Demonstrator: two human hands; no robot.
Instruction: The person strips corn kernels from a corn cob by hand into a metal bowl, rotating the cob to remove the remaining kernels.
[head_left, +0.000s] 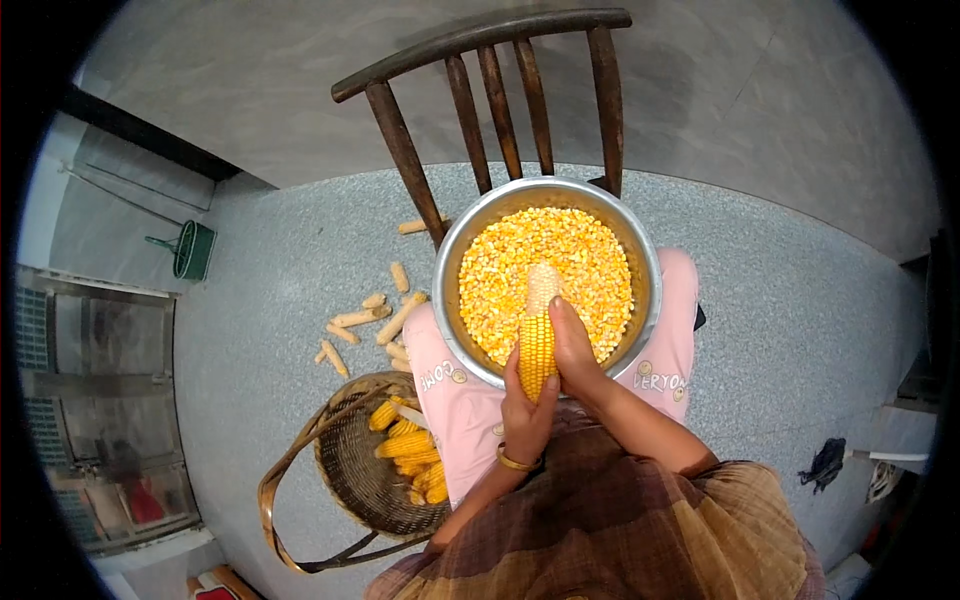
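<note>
A partly shelled ear of corn (538, 352) lies between both hands. Its far end is bare pale cob, while the near part still carries yellow kernels in rows. My left hand (527, 416) grips the near end from the left and below, a gold-coloured bangle on its wrist. On the right side, my right hand (577, 352) wraps the ear, its thumb near the line between cob and kernels. Under the ear, a round metal basin (646, 315) holds many loose corn kernels (544, 232). The basin is at my lap, its near rim partly hidden by my hands.
A wicker basket (341, 465) with a tall handle stands at my left, holding several yellow ears. Bare cobs (360, 316) are scattered on the speckled floor (255, 330). Beyond the basin stands a wooden chair (499, 97) against the wall. A green container (195, 251) is at far left.
</note>
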